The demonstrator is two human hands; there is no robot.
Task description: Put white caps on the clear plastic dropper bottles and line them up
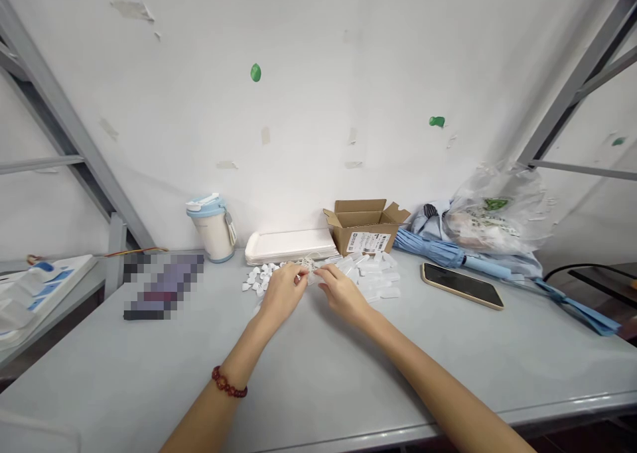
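Nearest the camera, two bare forearms [438,387] of mine extend forward over a smooth grey tabletop [298,387]; a bracelet of round reddish-brown beads [229,381] circles my left wrist. Both of my hands are above the tabletop, close together and short of touching. On my left hand [284,288] the fingers are bent, thumb near forefinger; on my right hand [343,292] the fingers are bent and point inward. Between the two sets of fingertips sits a small translucent piece [311,278]. It is too small to make out, and I cannot tell which hand grips it, or whether either is closed on it.

Beside my left hand lie scattered small white plastic pieces [257,277]. Beside my right hand is a loose pile of flat translucent plastic pieces [383,277]. Off-white tangled strands [308,264] lie just beyond my fingertips.

Behind these, I record a flat white rectangular stack [291,245] near an open brown cardboard box [365,231] bearing a white printed label. Further right lies a black-screened phone with a pale gold edge [462,285], near a folded light-blue umbrella [432,249].
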